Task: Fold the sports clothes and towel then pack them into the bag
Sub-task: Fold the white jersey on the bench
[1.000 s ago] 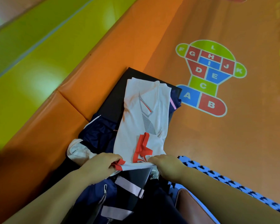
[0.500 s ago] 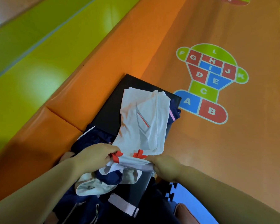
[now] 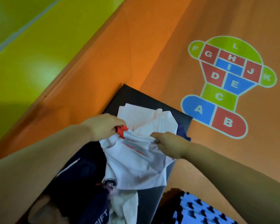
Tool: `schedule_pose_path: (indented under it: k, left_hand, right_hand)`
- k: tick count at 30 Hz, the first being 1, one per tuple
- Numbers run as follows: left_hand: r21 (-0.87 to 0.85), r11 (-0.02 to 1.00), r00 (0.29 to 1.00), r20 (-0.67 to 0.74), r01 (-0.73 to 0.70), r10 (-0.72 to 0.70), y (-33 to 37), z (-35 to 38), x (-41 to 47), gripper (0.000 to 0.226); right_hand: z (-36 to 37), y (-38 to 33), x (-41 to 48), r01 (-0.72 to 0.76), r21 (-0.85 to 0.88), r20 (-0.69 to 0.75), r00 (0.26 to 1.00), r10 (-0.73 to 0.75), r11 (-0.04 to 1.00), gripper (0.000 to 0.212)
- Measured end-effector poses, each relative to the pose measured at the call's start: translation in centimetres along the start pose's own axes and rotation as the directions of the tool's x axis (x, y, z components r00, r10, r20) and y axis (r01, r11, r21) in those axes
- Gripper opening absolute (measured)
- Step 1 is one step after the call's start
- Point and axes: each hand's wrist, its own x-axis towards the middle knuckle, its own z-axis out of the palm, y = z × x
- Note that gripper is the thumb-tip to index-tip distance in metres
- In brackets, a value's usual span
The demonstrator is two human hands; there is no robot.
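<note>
Gripping a white sports jersey (image 3: 136, 172) with both hands, the person has it bunched over the middle of the black pad (image 3: 136, 96). Its far part lies flat towards the pad's far end and its near part hangs crumpled towards the near end. The left hand (image 3: 103, 126) sits over the pad's left edge, its fingers pinched together on the jersey's red trim (image 3: 120, 131). The right hand (image 3: 170, 144) is over the pad's right side, its fingers curled tight and clamped on a gathered ridge of white cloth.

A navy garment (image 3: 81, 175) lies heaped at the pad's near left. A fluffy white cloth (image 3: 124, 206), possibly the towel, sits at the near end under the jersey's hem. I cannot make out a bag for certain.

The jersey looks thin, light and limp, with a grey mesh panel across it. It would sag and wrinkle wherever it is unsupported, and slick sports fabric tends to slide off its own folds. The sensible holds seem to be the firmer seams: the trimmed edge and the matching corner opposite, pulled taut. Then it can be laid flat on the pad and smoothed before each fold.

Folding looks barely begun, and nothing appears packed.

Off the pad's right side the orange floor (image 3: 217, 18) shows a lettered hopscotch graphic (image 3: 229, 84). A blue foam mat (image 3: 205, 210) lies by the pad's near right corner.
</note>
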Motion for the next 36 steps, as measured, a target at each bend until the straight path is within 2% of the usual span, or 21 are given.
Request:
schedule_pose_path:
  k: [3,6,9,13,16,19,25,28,30,33,36]
  left_hand:
    - [-0.002,0.999,0.993,-0.107,0.045,-0.044,-0.9,-1.5,5.0,0.050]
    - [0.093,0.977,0.967,-0.189,0.191,-0.171,-0.9,-1.6,8.7,0.058]
    - [-0.074,0.961,0.935,-0.225,0.265,-0.275,-1.3,1.6,8.7,0.054]
    - [-0.342,0.860,0.890,-0.123,0.378,-0.440,-1.6,8.0,4.9,0.048]
    - [-0.574,0.695,0.847,-0.002,0.434,-0.531,-0.9,12.7,1.0,0.044]
    - [-0.616,0.589,0.801,0.119,0.523,-0.587,-0.9,16.8,-2.0,0.048]
    - [-0.592,0.533,0.750,0.197,0.604,-0.632,-1.6,21.0,-4.4,0.044]
    - [-0.572,0.558,0.745,0.149,0.601,-0.650,-2.3,21.9,-4.3,0.043]
    - [-0.588,0.552,0.741,0.126,0.592,-0.660,-2.7,22.3,-4.2,0.039]
    - [-0.610,0.515,0.733,0.167,0.603,-0.660,-2.7,22.8,-4.2,0.031]
    - [-0.613,0.487,0.718,0.200,0.622,-0.667,-2.5,23.4,-4.7,0.012]
  right_hand:
    - [-3.9,3.4,4.8,-0.071,-0.003,-0.104,0.992,0.070,0.997,0.042]
    - [-5.8,6.6,8.4,-0.176,0.052,-0.293,0.938,0.183,0.983,0.049]
    - [-4.5,8.3,8.8,-0.231,0.238,-0.407,0.858,0.313,0.943,0.045]
    - [1.6,8.4,6.0,-0.207,0.415,-0.432,0.812,0.392,0.886,0.033]
    - [7.0,7.8,3.1,-0.209,0.536,-0.376,0.808,0.453,0.818,0.030]
    - [11.6,7.1,0.4,-0.252,0.574,-0.279,0.834,0.476,0.779,0.033]
    - [16.7,7.4,-1.3,-0.350,0.563,-0.090,0.875,0.476,0.749,0.054]
    - [17.7,7.7,-1.0,-0.359,0.658,-0.018,0.871,0.490,0.662,0.055]
    - [18.3,7.9,-0.5,-0.354,0.673,-0.012,0.873,0.488,0.650,0.050]
    - [19.1,8.1,0.1,-0.364,0.676,0.015,0.876,0.482,0.641,0.035]
    - [19.7,7.8,0.0,-0.361,0.719,0.049,0.879,0.474,0.594,0.021]
